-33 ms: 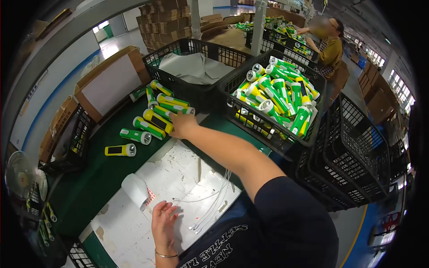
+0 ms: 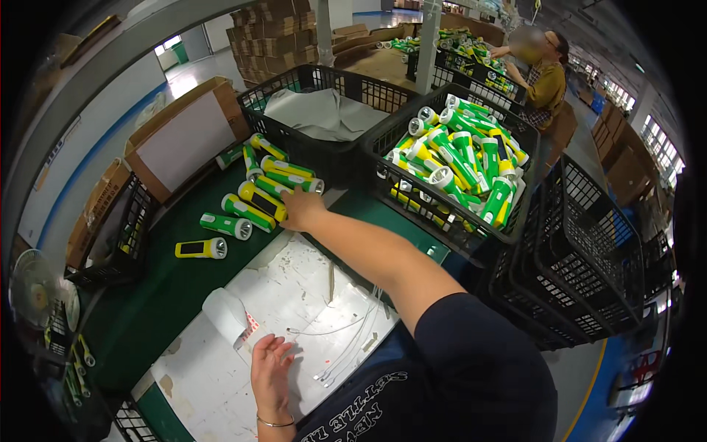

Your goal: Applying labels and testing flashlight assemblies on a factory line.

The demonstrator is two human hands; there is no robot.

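Note:
My right hand reaches out over a loose group of green, white and yellow flashlights. Its fingers are curled around the end of one green-and-yellow flashlight, partly hiding it. Right beside it lies a yellow flashlight with a dark panel. Nearer to me, a green-and-white flashlight and a yellow one lie apart on the green tabletop. Low over the white work board, my left hand holds nothing, its fingers apart and slightly bent.
A roll of white backing with red-and-white labels and white cables lie on the board. A black crate full of flashlights stands right, beside a crate with grey sheets. Empty black crates are stacked far right. A co-worker is behind.

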